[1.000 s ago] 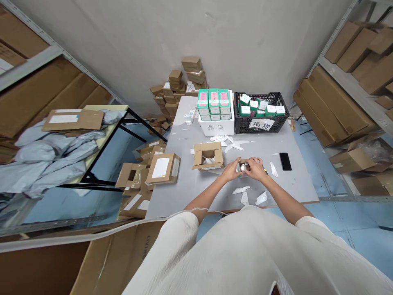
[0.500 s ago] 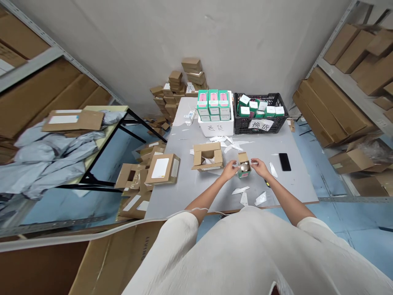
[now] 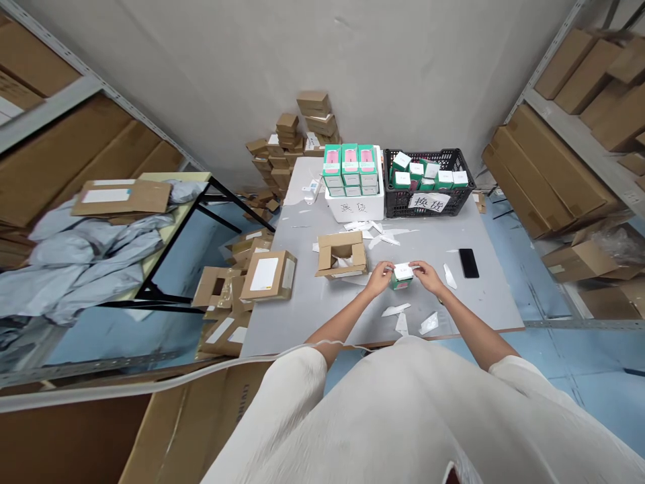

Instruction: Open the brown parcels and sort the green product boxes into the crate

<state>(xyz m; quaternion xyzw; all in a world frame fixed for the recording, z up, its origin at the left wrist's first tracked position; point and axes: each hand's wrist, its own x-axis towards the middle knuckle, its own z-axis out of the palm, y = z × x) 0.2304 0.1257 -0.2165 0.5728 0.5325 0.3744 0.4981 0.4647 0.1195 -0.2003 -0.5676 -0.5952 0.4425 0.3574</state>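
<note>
A small green box (image 3: 402,285) stands on the grey table in front of me, its white lid (image 3: 403,271) lying over the top so that the inside is hidden. My left hand (image 3: 381,277) has its fingertips on the box's left top edge. On the opposite side, my right hand (image 3: 426,275) touches the lid's right edge with bent fingers. An open brown carton (image 3: 341,255) with white material in it sits to the left of my hands. Torn white paper pieces (image 3: 402,323) lie nearer to me.
Behind are a white bin (image 3: 355,210) of green boxes and a black crate (image 3: 450,205) with more. A phone (image 3: 468,263) lies at the right, a closed brown carton (image 3: 269,275) at the table's left edge.
The green box's upright flap has come down; the white lid now covers the round metallic item that showed inside. Both hands have stayed at the box's sides, fingers now at the lid.
</note>
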